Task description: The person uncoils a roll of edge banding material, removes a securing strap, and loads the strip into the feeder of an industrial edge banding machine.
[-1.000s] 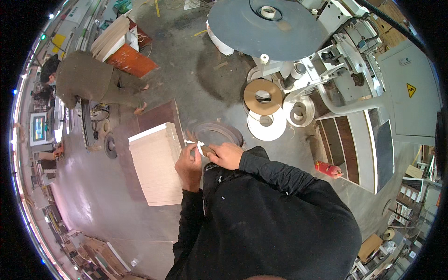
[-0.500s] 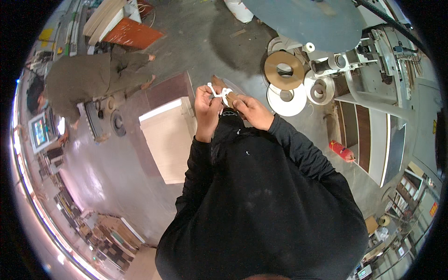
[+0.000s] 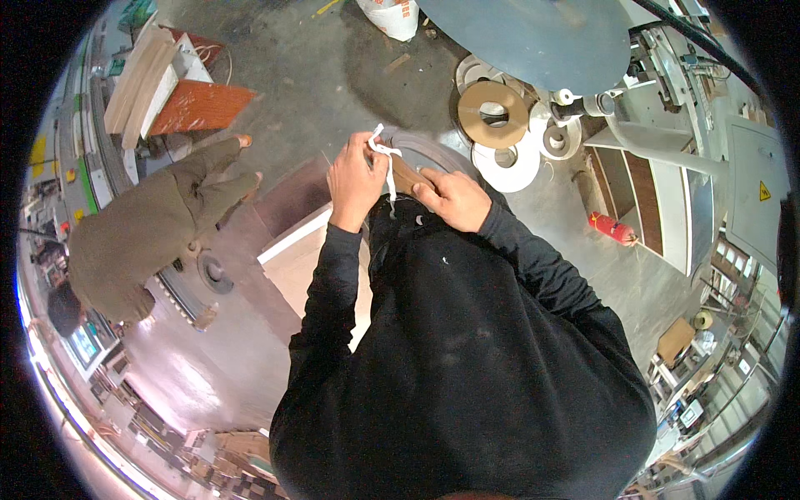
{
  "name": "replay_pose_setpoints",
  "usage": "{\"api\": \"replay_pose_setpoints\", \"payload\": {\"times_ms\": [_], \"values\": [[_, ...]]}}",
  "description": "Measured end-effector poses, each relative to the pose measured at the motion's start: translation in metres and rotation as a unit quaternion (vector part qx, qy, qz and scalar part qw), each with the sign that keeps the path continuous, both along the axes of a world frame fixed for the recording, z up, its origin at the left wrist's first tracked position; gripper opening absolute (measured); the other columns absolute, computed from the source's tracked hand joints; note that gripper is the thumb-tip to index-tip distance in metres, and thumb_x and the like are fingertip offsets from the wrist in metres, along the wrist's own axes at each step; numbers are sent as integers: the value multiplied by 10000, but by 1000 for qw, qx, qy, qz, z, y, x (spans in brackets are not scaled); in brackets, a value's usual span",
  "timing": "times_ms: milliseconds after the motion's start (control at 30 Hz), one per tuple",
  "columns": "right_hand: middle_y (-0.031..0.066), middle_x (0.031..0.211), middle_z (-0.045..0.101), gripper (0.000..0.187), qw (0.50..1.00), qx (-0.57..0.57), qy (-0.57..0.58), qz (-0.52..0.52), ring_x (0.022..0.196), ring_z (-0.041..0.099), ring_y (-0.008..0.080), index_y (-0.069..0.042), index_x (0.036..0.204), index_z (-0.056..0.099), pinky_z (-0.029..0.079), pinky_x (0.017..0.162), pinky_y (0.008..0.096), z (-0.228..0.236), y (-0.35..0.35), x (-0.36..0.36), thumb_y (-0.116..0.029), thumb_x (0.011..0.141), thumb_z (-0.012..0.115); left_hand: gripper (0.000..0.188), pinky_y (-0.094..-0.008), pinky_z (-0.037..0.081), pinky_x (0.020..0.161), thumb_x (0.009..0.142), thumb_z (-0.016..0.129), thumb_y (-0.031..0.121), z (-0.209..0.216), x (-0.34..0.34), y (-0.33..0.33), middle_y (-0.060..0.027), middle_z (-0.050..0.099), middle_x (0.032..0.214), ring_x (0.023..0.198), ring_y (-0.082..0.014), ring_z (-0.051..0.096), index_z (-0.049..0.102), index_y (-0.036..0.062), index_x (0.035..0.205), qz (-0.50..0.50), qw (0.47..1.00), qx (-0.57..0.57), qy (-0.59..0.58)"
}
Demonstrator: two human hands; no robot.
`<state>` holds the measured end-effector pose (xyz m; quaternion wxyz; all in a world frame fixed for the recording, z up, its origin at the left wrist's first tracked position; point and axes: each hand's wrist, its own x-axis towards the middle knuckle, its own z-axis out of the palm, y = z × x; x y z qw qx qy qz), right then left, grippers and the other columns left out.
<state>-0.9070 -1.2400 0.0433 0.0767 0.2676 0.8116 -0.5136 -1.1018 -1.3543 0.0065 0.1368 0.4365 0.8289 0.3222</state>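
Note:
My left hand (image 3: 357,185) is closed with its fingertips on a thin white strip (image 3: 390,158), which looks knotted or twisted and hangs down across a brown flat piece (image 3: 408,173). The thumb and fingers of my right hand (image 3: 460,201) grip that brown piece at its right end. It looks like a bundle or coil of wood-coloured banding, but its lower part is hidden against my black clothing. Just beyond the hands a grey curved ring (image 3: 435,148) shows, partly covered by them.
Pale boards (image 3: 292,258) lie at my left. Another person (image 3: 158,225) bends over at the far left. Brown and white banding rolls (image 3: 493,117) sit ahead to the right, under a large grey disc (image 3: 533,42). A red cylinder (image 3: 612,229) lies beside an open cabinet (image 3: 646,200).
The view has shifted, with surroundings sliding lower at left. My left hand has drawn up and left, and the white strip now hangs longer below it. The other person has bent lower.

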Motion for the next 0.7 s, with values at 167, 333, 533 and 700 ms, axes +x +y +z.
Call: {"api": "replay_pose_setpoints", "payload": {"times_ms": [167, 333, 533, 700], "values": [[268, 850, 676, 384, 996, -54, 68, -22, 837, 675, 488, -38, 1091, 655, 513, 742, 579, 9, 1, -15, -401, 1064, 533, 222, -503, 539, 781, 1008, 614, 258, -29, -36, 19, -196, 727, 990, 925, -428, 713, 669, 61, 1095, 84, 995, -25, 48], [268, 813, 658, 403, 988, -58, 97, -104, 815, 664, 488, -14, 1074, 652, 507, 724, 558, -3, 19, -14, -398, 1069, 530, 163, -421, 516, 835, 987, 527, 109, -39, -46, 44, -147, 733, 973, 924, -359, 689, 673, 37, 1008, 70, 981, 58, -173], [56, 710, 557, 387, 932, -225, 164, -234, 636, 567, 204, -19, 1052, 634, 462, 615, 367, -23, 32, 2, -374, 1115, 493, 67, -329, 447, 814, 950, 569, 112, -22, -47, 73, -37, 665, 909, 886, -224, 609, 610, 67, 923, 51, 622, 235, -746], [-74, 665, 415, 296, 839, -394, 216, -308, 525, 366, 54, -63, 1156, 607, 289, 470, 254, -12, 55, 30, -314, 1125, 455, 319, -274, 340, 624, 1155, 472, 317, -20, -49, 86, 23, 425, 732, 617, -92, 362, 569, 75, 971, -57, 590, 238, -770]]}}
